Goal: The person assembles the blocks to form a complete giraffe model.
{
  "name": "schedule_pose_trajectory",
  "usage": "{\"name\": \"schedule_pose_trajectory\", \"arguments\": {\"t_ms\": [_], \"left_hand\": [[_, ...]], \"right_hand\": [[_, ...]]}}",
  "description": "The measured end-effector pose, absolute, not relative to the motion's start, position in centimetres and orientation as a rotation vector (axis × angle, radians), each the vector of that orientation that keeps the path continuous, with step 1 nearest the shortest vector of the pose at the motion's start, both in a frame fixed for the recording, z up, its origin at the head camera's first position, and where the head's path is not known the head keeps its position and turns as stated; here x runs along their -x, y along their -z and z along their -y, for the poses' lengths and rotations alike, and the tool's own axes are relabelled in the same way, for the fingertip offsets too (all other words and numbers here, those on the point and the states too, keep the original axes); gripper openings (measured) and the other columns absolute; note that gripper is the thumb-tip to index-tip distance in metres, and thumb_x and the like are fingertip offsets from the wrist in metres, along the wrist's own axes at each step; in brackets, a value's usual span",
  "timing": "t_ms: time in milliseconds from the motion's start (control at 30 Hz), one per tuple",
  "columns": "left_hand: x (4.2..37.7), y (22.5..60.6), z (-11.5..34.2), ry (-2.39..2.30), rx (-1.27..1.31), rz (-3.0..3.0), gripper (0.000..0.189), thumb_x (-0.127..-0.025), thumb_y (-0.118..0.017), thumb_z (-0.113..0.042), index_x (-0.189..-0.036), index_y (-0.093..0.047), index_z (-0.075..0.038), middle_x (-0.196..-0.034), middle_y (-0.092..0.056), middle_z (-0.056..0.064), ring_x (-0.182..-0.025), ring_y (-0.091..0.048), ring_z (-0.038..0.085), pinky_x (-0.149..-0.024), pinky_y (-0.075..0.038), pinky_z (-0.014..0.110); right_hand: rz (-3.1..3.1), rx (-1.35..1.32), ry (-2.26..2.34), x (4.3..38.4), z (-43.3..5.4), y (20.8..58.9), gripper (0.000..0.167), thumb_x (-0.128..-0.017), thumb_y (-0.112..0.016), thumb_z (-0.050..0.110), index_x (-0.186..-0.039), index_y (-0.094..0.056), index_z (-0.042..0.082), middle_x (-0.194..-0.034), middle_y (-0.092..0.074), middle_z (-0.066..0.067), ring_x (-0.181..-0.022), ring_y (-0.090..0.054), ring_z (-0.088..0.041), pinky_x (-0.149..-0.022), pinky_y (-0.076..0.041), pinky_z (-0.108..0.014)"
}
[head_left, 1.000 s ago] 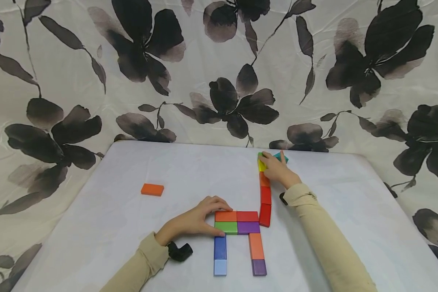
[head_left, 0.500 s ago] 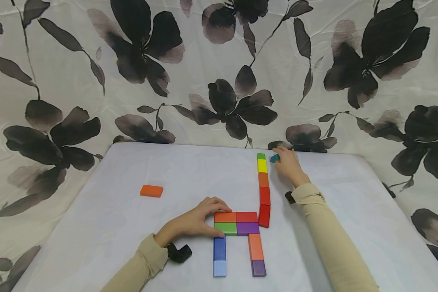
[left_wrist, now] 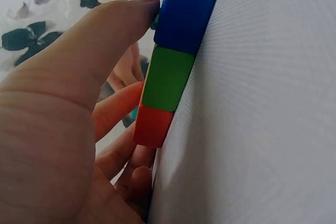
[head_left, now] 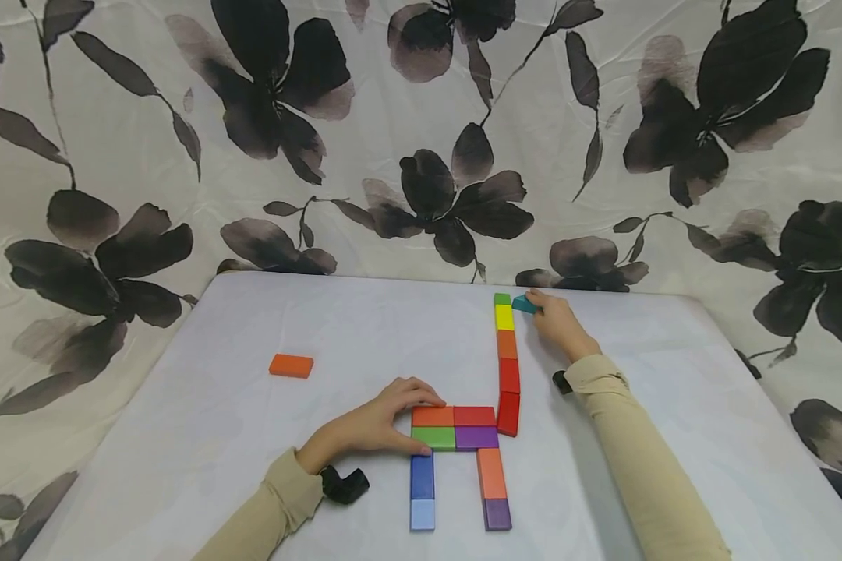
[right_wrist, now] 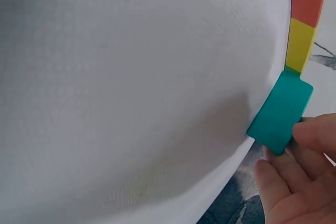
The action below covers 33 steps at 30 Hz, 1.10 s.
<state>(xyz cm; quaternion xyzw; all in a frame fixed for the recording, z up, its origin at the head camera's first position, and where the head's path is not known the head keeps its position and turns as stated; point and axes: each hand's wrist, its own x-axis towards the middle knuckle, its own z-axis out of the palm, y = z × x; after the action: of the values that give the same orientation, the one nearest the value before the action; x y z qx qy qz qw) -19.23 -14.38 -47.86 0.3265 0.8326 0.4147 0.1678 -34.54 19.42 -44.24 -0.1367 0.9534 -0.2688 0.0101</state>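
My left hand (head_left: pixel 386 421) spans the left end of a flat block layout. Its thumb lies by the corner of a green block (head_left: pixel 433 439) and a dark blue block (head_left: pixel 422 477), and its fingers reach the back edge of an orange block (head_left: pixel 433 417), gripping the pair between them. At the back, my right hand (head_left: pixel 561 323) pinches a teal block (right_wrist: pixel 281 113) between thumb and fingers. The teal block sits slanted beside the small green block (head_left: pixel 502 299) at the column's far end; whether they touch is unclear.
The column runs forward through yellow (head_left: pixel 504 317), orange and red blocks (head_left: pixel 508 413). Red and purple blocks (head_left: pixel 475 438) continue the middle bar, with two legs in front, ending in light blue (head_left: pixel 422 515) and purple. A loose orange block (head_left: pixel 291 366) lies left on the white table (head_left: pixel 203 436).
My right hand has moved right, off the column's far end, and taken hold of the teal block, then brought it slightly left beside the green block. The left hand stays in place.
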Motion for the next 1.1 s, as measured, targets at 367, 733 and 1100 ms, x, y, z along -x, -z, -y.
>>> {"name": "schedule_pose_trajectory", "arguments": {"t_ms": [367, 733, 1100], "left_hand": [[19.2, 47.9, 14.5, -1.178, -0.908, -2.367, 0.059, -0.08, -0.082, -0.04, -0.133, -0.057, -0.034, -0.136, -0.043, -0.015, -0.129, -0.034, 0.011, -0.109, -0.033, 0.047], [19.4, 48.0, 14.4, -1.17, -0.904, -2.369, 0.059, -0.08, -0.082, -0.04, -0.133, -0.057, -0.036, -0.136, -0.043, -0.016, -0.129, -0.034, 0.01, -0.108, -0.033, 0.046], [19.2, 48.1, 14.5, -1.173, -0.903, -2.372, 0.058, -0.081, -0.081, -0.04, -0.134, -0.057, -0.035, -0.136, -0.044, -0.015, -0.129, -0.034, 0.011, -0.108, -0.034, 0.047]], "right_hand": [[-2.945, 0.476, 0.87, 34.6, -20.0, 44.4, 0.051, -0.093, -0.037, -0.006, -0.143, -0.044, -0.007, -0.151, -0.038, -0.023, -0.14, -0.033, -0.042, -0.113, -0.028, -0.053], [-2.936, 0.491, 0.869, 34.8, -20.3, 44.4, 0.05, -0.094, -0.038, -0.005, -0.144, -0.044, -0.006, -0.151, -0.039, -0.021, -0.141, -0.032, -0.043, -0.113, -0.026, -0.054], [-2.895, 0.461, 0.883, 34.5, -20.1, 44.1, 0.052, -0.096, -0.039, -0.001, -0.148, -0.039, -0.004, -0.155, -0.033, -0.021, -0.143, -0.028, -0.041, -0.115, -0.023, -0.054]]}}
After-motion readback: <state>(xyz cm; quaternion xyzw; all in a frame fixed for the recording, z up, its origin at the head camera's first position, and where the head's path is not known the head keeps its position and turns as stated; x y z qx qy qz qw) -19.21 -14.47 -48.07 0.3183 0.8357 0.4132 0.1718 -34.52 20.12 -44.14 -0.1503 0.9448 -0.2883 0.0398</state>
